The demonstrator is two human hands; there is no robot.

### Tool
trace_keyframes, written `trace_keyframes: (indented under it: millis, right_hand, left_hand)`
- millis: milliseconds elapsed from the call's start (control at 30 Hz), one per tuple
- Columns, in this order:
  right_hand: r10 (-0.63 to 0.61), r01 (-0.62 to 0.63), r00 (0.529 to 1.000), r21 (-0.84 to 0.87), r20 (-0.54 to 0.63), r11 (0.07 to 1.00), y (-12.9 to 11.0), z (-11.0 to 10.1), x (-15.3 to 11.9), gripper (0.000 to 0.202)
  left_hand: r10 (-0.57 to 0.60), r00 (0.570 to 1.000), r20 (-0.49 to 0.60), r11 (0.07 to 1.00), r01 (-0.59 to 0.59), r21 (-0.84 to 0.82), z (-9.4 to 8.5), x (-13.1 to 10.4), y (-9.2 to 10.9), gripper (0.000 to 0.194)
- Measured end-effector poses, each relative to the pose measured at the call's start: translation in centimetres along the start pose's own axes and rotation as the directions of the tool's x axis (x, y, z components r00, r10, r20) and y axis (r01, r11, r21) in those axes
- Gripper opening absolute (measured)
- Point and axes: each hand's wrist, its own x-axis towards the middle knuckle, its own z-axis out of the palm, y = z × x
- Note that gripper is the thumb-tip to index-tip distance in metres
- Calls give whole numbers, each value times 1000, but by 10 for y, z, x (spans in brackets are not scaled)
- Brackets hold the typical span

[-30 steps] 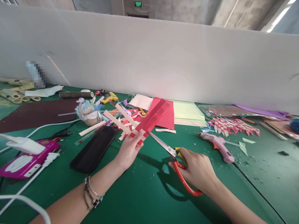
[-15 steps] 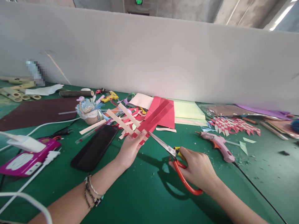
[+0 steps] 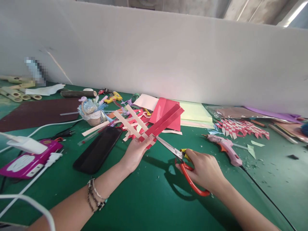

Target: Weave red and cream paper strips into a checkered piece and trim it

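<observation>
Woven red and pink paper strips (image 3: pixel 163 123) are pinched in my left hand (image 3: pixel 137 150), near their crossing. The red strips point up to the right, the pale pink ones up to the left. My right hand (image 3: pixel 204 170) grips scissors (image 3: pixel 193 186) with one red-orange handle and one yellow handle. The scissor tips touch or nearly touch the red strips beside my left thumb. Behind lie red paper sheets (image 3: pixel 174 123) and a loose pile of paper strips (image 3: pixel 131 128).
A black phone (image 3: pixel 98 149) lies left of my left hand. A pink glue gun (image 3: pixel 226 147) with its cord is at right, near a red-and-white woven piece (image 3: pixel 243 128). A magenta power strip (image 3: pixel 31 160) with white cables sits at far left. A pale wall (image 3: pixel 154 54) stands behind.
The red strips have spread slightly apart at their upper ends. Both hands and the scissors have stayed nearly in place, and the camera view has shifted a little.
</observation>
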Motion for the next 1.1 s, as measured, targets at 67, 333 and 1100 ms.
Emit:
trace_keyframes:
  millis: [67, 333, 1100]
  right_hand:
    - [2, -2, 1000, 20, 12, 1000, 0, 0, 0, 40]
    - [32, -36, 998, 86, 53, 996, -1, 3, -1, 40]
    - [83, -156, 974, 353, 212, 922, -3, -3, 1, 42]
  left_hand:
    - [-17, 1000, -6, 1000, 17, -9, 1, -1, 0, 24]
    - [-53, 999, -15, 996, 51, -67, 2, -2, 0, 22]
    - [-57, 998, -5, 992, 56, -115, -1, 2, -4, 17]
